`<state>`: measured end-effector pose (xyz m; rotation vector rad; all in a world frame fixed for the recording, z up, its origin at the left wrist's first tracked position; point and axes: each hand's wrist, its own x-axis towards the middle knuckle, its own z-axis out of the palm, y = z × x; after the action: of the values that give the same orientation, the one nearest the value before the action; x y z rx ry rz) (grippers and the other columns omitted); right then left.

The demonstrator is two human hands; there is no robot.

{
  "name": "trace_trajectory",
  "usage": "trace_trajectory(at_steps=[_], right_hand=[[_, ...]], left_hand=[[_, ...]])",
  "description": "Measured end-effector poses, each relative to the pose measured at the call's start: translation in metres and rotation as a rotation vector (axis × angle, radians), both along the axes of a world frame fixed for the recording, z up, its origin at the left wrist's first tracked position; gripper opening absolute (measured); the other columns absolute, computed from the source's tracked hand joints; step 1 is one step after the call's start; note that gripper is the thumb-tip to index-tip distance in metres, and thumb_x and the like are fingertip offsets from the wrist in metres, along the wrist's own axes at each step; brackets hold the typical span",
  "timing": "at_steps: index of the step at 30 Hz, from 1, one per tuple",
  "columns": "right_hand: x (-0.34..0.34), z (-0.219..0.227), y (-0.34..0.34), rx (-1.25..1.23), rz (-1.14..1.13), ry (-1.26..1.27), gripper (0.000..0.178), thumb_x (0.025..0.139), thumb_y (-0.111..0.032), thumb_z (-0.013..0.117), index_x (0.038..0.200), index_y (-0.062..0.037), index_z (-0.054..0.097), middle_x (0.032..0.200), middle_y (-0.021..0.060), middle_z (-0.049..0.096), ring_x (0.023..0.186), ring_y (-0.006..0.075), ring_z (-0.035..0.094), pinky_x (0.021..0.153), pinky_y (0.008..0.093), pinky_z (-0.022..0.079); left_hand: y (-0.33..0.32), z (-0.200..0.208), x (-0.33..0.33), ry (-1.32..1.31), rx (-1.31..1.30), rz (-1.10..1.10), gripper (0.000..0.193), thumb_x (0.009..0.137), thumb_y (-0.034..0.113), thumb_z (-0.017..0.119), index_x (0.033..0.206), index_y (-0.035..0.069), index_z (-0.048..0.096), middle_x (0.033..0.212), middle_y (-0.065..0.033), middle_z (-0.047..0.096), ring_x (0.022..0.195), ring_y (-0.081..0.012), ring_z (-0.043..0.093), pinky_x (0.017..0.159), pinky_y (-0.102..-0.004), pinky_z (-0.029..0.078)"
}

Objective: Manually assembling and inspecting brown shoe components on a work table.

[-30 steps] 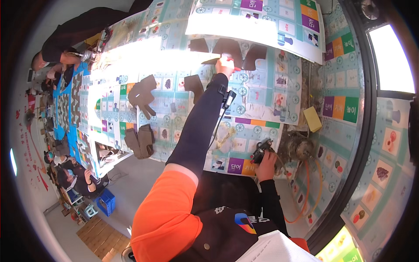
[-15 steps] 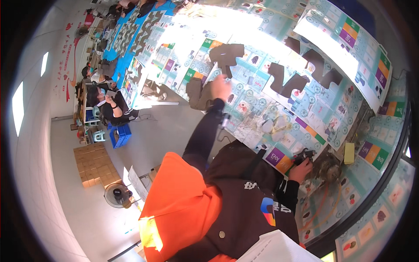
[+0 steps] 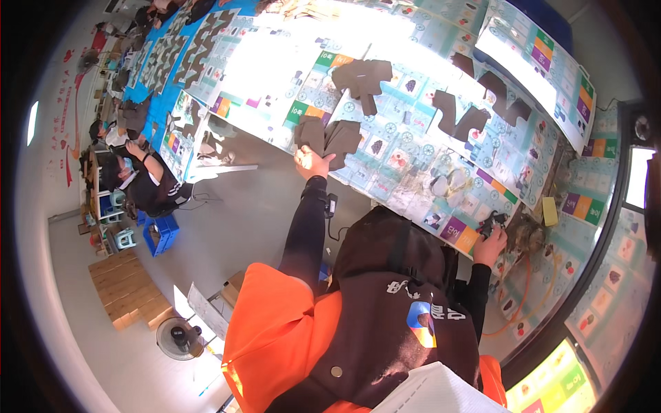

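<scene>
My left hand (image 3: 313, 164) is at the near left edge of the covered table, closed on the lower edge of a V-shaped dark brown cut piece (image 3: 335, 140). Its thumb points right along the piece, and its fingertips are partly hidden. Just beyond lies a clump of dark brown cut pieces (image 3: 363, 79). Farther right on the table are more angular brown pieces, one (image 3: 460, 117) near the middle and another (image 3: 502, 93) behind it. At the near right, my right hand (image 3: 490, 246) is wrapped round a small black tool (image 3: 492, 224), whose exact kind I cannot make out.
A picture-printed sheet (image 3: 441, 155) covers the table. Beside my right hand are a grimy patch (image 3: 527, 237), a yellow block (image 3: 549, 211) and an orange hose (image 3: 527, 296). A person (image 3: 141, 175) works at the left. A fan (image 3: 180, 339) stands on the floor.
My left hand has drawn back from between the two clumps to the near clump and now grips it. My right hand keeps the black tool. The whole view has shifted slightly.
</scene>
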<state>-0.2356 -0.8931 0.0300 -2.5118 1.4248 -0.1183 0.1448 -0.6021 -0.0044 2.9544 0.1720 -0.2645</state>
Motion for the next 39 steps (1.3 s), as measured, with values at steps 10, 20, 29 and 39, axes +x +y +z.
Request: trace_trajectory(at_steps=[10,20,29,39], right_hand=[[0.04,0.022,0.04,0.109,0.189,-0.188,0.029,0.065,0.0,0.055,0.094,-0.0013,0.052,0.098,0.015,0.049,0.097,0.0342,0.043,0.084,0.0407,0.036],[0.114,0.061,0.084,1.509,-0.111,-0.686,0.035,0.082,-0.022,0.057,0.107,0.0005,0.052,0.101,0.011,0.058,0.092,0.0173,0.056,0.072,0.0284,0.046],[0.064,0.008,0.028,1.21,-0.405,-0.652,0.021,0.076,-0.011,0.061,0.094,-0.0012,0.055,0.082,0.0069,0.062,0.068,0.0155,0.061,0.052,0.0258,0.045],[0.057,-0.06,-0.019,1.167,-0.419,-0.63,0.021,0.075,-0.013,0.063,0.09,0.0001,0.055,0.078,0.0067,0.062,0.061,0.0156,0.062,0.046,0.0245,0.043]], left_hand=[[0.016,-0.011,0.003,-0.118,-0.443,-0.413,0.023,0.067,0.009,0.066,0.081,0.003,0.049,0.077,-0.0129,0.053,0.079,-0.0269,0.055,0.069,-0.0385,0.045],[-0.046,0.071,-0.071,0.746,-1.314,-0.361,0.028,0.077,0.009,0.061,0.1,0.0,0.049,0.092,-0.006,0.058,0.086,-0.0114,0.053,0.075,-0.0247,0.043],[-0.136,0.014,-0.154,0.725,-0.907,-0.683,0.029,0.077,0.025,0.063,0.08,-0.003,0.058,0.072,-0.0048,0.059,0.065,-0.0099,0.049,0.059,-0.0258,0.039],[-0.18,-0.048,-0.174,0.568,-0.869,-0.376,0.028,0.074,0.023,0.067,0.077,-0.003,0.057,0.069,-0.0055,0.059,0.063,-0.01,0.052,0.058,-0.0247,0.04]])
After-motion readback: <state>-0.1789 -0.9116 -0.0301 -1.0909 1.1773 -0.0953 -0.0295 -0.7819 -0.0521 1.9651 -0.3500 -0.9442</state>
